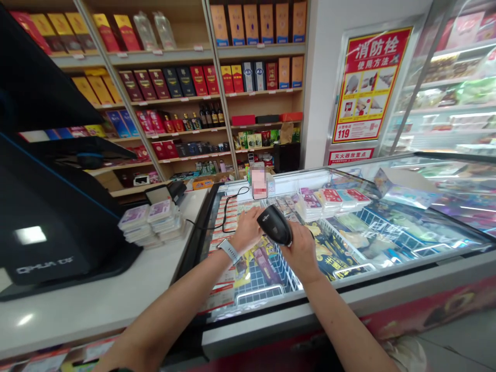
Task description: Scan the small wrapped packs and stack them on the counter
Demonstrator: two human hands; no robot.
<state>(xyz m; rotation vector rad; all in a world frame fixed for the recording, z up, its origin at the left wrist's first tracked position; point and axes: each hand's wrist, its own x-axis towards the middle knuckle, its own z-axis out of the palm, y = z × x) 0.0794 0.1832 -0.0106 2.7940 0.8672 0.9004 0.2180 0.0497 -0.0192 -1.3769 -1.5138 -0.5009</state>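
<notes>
My right hand is wrapped round the handle of a black barcode scanner, held above the glass-topped chest freezer. Close to the left side of the scanner head is my left hand, with a pale watch on the wrist. Its fingers are drawn together and partly hidden behind the scanner; what they hold, if anything, cannot be made out. Just beyond my hands stands a phone-like thing with a blurred pinkish screen. A thin black cable curves across the freezer's left side.
Stacks of flat packs rest on the freezer glass, beside an opened carton. More stacked packs stand on the white counter, next to a black checkout terminal. Behind are shelves of boxes.
</notes>
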